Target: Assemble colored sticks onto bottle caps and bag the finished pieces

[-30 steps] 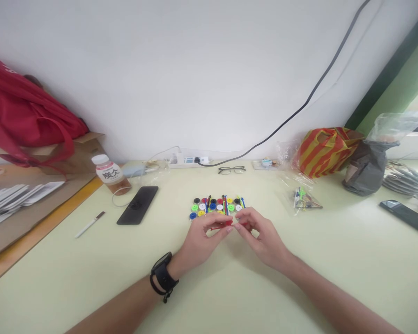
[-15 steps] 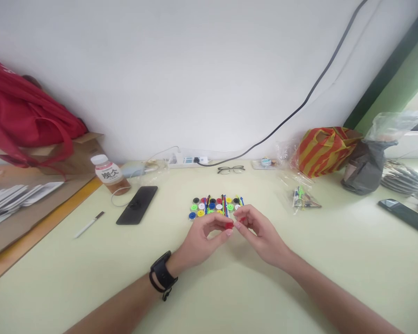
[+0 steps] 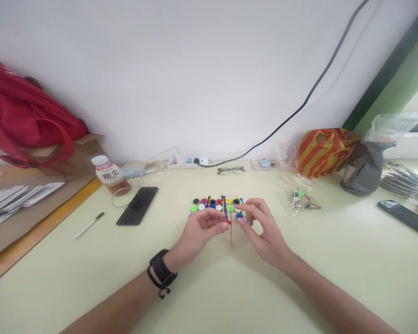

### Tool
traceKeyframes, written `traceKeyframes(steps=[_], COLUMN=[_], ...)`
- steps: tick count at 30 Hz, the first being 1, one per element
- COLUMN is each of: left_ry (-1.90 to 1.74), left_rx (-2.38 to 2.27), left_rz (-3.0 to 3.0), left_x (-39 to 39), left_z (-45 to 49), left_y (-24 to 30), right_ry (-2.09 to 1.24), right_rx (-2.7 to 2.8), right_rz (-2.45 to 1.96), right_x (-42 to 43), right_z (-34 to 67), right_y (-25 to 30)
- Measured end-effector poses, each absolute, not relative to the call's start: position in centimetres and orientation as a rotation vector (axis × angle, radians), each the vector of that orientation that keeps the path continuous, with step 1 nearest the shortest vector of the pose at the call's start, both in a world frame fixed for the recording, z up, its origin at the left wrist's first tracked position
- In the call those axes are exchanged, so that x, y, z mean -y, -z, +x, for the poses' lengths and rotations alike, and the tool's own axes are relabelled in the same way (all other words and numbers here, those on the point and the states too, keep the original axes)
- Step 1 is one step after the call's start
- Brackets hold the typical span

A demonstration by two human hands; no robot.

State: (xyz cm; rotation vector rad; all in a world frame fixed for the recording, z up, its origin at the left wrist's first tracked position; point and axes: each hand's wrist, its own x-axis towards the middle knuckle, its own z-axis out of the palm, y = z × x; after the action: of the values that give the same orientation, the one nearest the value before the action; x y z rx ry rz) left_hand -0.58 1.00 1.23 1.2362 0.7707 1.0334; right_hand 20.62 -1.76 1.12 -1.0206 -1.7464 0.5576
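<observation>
My left hand (image 3: 206, 226) pinches a small red piece (image 3: 229, 222) between thumb and fingertips. From that piece a thin red strip (image 3: 231, 237) hangs over the table. My right hand (image 3: 264, 226) is just to the right, thumb and fingers curved and apart. A blue disc (image 3: 239, 216) shows between its thumb and fingers; whether they touch it I cannot tell. Behind both hands lie rows of small coloured discs (image 3: 194, 208), with slim blue, red and yellow pointed pieces (image 3: 224, 204) among them. My left hand partly hides the front row.
A black phone (image 3: 138, 206), a bottle (image 3: 110, 175) and a white pen (image 3: 89, 226) are on the left. Eyeglasses (image 3: 231, 170) and a power strip (image 3: 191, 162) lie by the wall. At right are a small plastic packet (image 3: 304, 200), a striped bag (image 3: 327, 153) and a dark device (image 3: 406, 218).
My hands have drawn slightly apart; the right has come off the red piece in the left. The thin red strip now hangs in view below the left fingertips.
</observation>
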Motion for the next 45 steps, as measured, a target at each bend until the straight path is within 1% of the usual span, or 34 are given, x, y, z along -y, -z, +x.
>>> traceKeyframes(steps=[3, 13, 16, 20, 26, 30, 33, 36, 40, 43, 45], left_ry=[-1.032, -1.041, -1.035, -1.02, -1.025, -1.071, -1.082, -1.075, -1.02, -0.972, -0.934], left_rx=[-0.765, -0.792, -0.767, -0.717, -0.738, -0.781, -0.815, -0.859, -0.827, -0.81, -0.817], left_rz=[1.205, 1.21, 1.258, 1.316, 1.397, 1.548, 1.64, 1.683, 1.719, 1.767, 1.817], left_x=[-1.1, -1.0, -0.8, -0.5, -0.4, -0.3, -0.3, -0.4, -0.4, -0.3, 0.0], left_z=[-0.6, -0.7, -0.6, -0.2, -0.1, -0.2, -0.5, -0.8, -0.9, -0.9, -0.8], left_y=[-1.1, -0.9, -0.9, -0.8, -1.0, -1.1, -1.2, -1.2, -0.9, -0.9, -1.0], right_ry=[-0.571, -0.979, -1.026, -1.217, -1.498, -1.559, -1.408, -1.076, -0.613, -0.323, -0.161], right_rx=[1.755, 1.678, 1.65, 1.646, 1.483, 1.372, 1.385, 1.507, 1.804, 1.99, 2.049], right_rz=[-1.016, -0.968, -1.018, -1.001, -0.916, -0.896, -0.957, -1.103, -1.457, -1.652, -1.701], right_x=[1.9, 2.1, 2.0, 1.8, 1.7, 1.7, 0.7, -1.2, -3.8, -4.7, -4.8], right_z=[20.6, 20.9, 20.8, 20.2, 20.1, 20.1, 21.1, 23.7, 28.0, 29.9, 30.3], right_y=[-1.1, -1.0, -1.5, -1.7, -1.7, -2.0, -1.9, -1.3, 0.1, 1.1, 1.4])
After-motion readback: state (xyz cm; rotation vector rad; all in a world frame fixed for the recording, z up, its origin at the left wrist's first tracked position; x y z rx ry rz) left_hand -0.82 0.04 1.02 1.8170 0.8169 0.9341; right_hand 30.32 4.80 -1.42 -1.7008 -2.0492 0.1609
